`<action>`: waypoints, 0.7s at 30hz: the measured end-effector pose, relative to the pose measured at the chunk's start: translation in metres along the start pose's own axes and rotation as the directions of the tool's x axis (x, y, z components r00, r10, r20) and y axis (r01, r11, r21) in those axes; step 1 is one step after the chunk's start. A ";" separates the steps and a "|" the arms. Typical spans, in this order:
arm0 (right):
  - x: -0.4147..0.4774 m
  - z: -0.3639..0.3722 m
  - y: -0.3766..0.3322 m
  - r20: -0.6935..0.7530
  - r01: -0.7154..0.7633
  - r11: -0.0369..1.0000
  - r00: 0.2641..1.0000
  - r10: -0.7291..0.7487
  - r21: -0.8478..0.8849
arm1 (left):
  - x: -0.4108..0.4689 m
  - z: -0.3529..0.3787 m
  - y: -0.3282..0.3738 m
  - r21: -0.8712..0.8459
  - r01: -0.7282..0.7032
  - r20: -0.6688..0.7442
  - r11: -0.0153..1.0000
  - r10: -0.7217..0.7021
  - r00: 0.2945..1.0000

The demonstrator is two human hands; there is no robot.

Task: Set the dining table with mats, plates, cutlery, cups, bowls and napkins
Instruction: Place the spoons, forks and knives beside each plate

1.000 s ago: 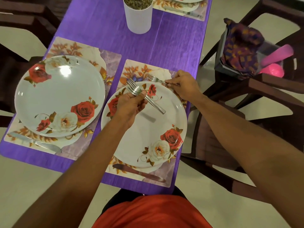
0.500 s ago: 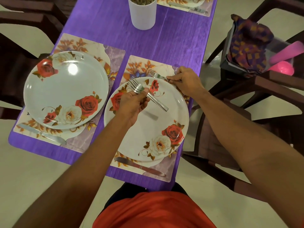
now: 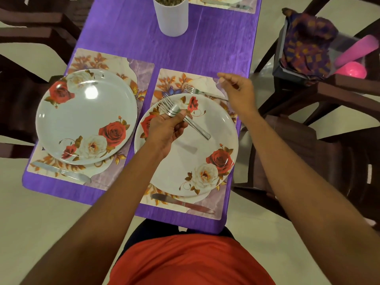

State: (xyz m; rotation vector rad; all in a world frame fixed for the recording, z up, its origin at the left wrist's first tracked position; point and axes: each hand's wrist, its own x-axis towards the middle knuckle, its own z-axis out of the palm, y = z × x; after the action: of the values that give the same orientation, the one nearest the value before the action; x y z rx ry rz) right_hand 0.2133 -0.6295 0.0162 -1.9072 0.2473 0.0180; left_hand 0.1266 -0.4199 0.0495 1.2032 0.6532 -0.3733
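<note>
Cutlery step in hand.
- Left hand [image 3: 166, 128] grips bundle of forks [image 3: 181, 118] over right-side rose plate [image 3: 185, 161].
- Right hand [image 3: 238, 93] empty, fingers relaxed, above far corner of placemat [image 3: 205, 79].
- Single fork [image 3: 202, 93] lies on that mat, just beyond plate rim.
- Left-side placemat [image 3: 144, 70] shows table knife [image 3: 61, 171], no fork.
- Next, likely: draw one fork from bundle, lay it beside left-side rose plate [image 3: 86, 120].

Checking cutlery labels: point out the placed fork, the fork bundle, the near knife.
placed fork [image 3: 205, 93], head view, mid handle.
fork bundle [image 3: 198, 129], head view, lower handles.
near knife [image 3: 166, 199], head view, blade.
</note>
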 end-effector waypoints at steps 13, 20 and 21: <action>-0.062 0.126 -0.065 0.101 -0.190 0.942 0.981 0.168 0.276 | 0.036 -0.070 0.045 0.319 -0.008 0.221 0.948 -0.066 0.973; -0.022 0.209 -0.105 -0.203 -0.215 0.680 0.854 0.479 0.701 | 0.099 -0.188 0.139 0.351 -0.113 0.278 0.929 0.012 0.961; -0.015 0.220 -0.108 -0.213 -0.221 0.690 0.848 0.485 0.690 | 0.108 -0.205 0.154 0.352 -0.140 0.261 0.926 0.046 0.964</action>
State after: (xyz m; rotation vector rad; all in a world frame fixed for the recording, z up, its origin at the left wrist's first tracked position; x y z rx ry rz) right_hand 0.2424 -0.3868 0.0425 -1.1196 0.7978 -0.1601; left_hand 0.2457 -0.1687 0.0501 1.5088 0.3116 -0.5733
